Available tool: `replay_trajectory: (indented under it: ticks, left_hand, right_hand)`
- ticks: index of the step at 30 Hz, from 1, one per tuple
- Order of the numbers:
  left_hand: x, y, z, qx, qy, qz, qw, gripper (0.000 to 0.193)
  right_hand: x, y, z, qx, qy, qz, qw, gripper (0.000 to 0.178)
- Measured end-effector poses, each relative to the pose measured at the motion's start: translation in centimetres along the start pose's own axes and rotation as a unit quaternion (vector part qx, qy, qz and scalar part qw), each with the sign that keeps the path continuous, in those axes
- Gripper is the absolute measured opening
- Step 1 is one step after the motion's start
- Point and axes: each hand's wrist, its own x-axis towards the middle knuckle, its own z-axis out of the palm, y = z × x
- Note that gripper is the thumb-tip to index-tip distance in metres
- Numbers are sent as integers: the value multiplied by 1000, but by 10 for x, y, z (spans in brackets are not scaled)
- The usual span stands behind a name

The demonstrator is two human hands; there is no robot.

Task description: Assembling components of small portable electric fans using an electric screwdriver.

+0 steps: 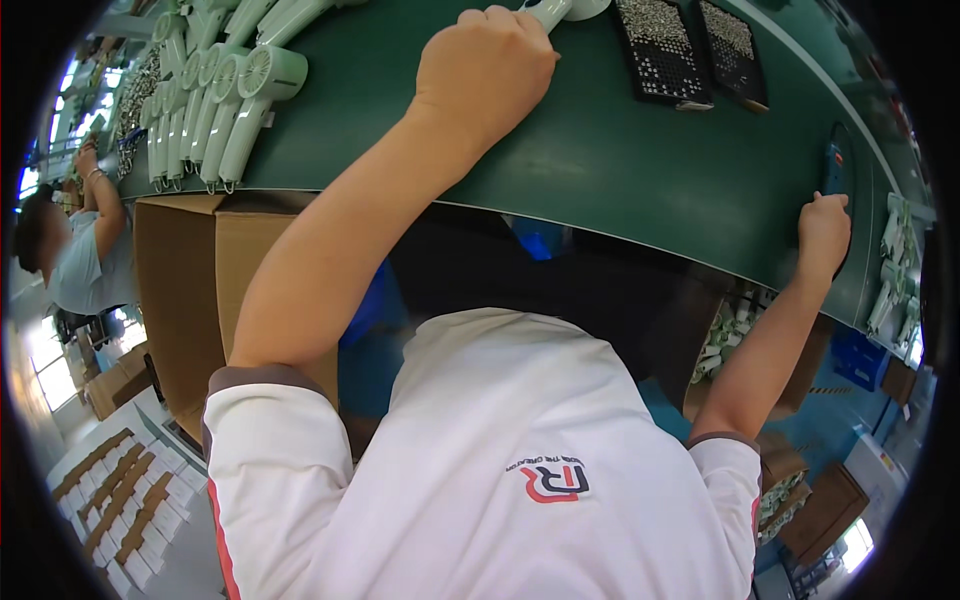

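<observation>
A pale green hair dryer is held by its handle in the left hand, at the far side of the dark green table. The left hand is closed tight around the handle, like a fist. Only the lower part of the dryer is seen, because the rest is cut off by the top edge of the view.

A blue tool is gripped by the right hand near the right edge of the table. The fingers are wrapped around its lower end, and the tool is pointed away from the person.

Two black trays filled with small shiny screws are laid on the table between the two hands, closer to the left hand. A row of more pale green hair dryers is lined up on the left part of the table, well apart from the hands. A brown cardboard box is placed below the table edge on the left. Another person is seen far off on the left side.
</observation>
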Motion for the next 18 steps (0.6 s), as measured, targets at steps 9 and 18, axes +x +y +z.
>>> replay_trajectory:
  ticks: [9,18]
  left_hand:
    - [-23,14,26,21,102,7,995,43]
    - [-67,15,-22,-96,199,43,974,22]
  right_hand:
    - [-39,-6,-9,-41,80,-137,987,39]
    - [-80,12,-43,21,199,-251,947,28]
